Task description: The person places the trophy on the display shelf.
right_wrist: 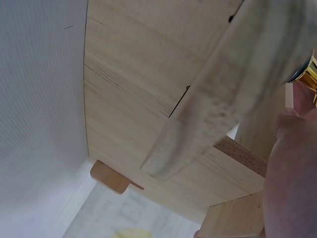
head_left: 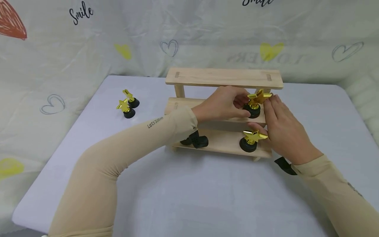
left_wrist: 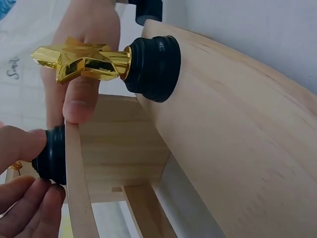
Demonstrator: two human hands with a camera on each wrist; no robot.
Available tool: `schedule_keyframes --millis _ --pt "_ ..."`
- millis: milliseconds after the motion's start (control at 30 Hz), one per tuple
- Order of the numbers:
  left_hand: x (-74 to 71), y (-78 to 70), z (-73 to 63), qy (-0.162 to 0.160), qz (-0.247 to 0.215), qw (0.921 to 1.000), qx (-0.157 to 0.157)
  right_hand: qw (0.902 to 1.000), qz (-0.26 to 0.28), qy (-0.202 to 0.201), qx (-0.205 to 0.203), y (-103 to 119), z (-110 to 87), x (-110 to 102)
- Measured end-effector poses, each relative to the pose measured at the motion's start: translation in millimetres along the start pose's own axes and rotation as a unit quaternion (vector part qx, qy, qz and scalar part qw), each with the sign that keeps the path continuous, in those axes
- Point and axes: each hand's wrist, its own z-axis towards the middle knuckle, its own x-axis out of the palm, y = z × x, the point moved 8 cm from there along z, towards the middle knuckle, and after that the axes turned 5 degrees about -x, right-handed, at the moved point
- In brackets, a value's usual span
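The left hand [head_left: 222, 104] grips the black base of the upper star trophy [head_left: 253, 112], which sits on the middle shelf [head_left: 184, 102] just left of the right hand [head_left: 285, 132]. The right hand rests straight-fingered at the shelf end, grasping nothing. Caution: releasing the base while it overhangs the shelf edge could drop it. A sideways thumb movement could topple the lower star trophy [head_left: 248, 144] beside the right hand.

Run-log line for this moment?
left grip: holds star trophy, middle shelf | right grip: at shelf's right end | bottom shelf: another trophy | table: two trophies
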Motion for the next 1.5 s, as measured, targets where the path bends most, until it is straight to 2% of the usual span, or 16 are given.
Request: schedule_keyframes --millis 167,400,667,800,1267,1500 --pt "-0.1 -0.2 -0.1 0.005 0.005 1.0 0.003 0.9997 -0.006 -0.019 -0.015 4 4.7 -3" --pt "-1.3 1.7 -3.9 0.016 0.011 0.9998 0.003 0.9997 -0.002 -0.02 -0.015 5 4.3 -2" --pt "-7.4 5.7 -9.0 0.02 -0.01 0.9997 -0.011 0.9992 -0.004 -0.032 -0.023 5 2.2 -3" --pt "-10.3 7.4 -13.1 0.011 -0.025 0.9996 -0.005 0.9995 -0.001 -0.029 -0.014 4 2.3 -2" --pt "-27.6 17.3 -40.4 -0.03 -0.043 0.9986 0.001 0.9997 0.009 -0.022 -0.007 3 3.7 -1" --pt "-34.6 18.6 -58.7 -0.049 -0.038 0.9979 0.02 0.9994 0.01 -0.029 -0.018 4 5.0 -1"
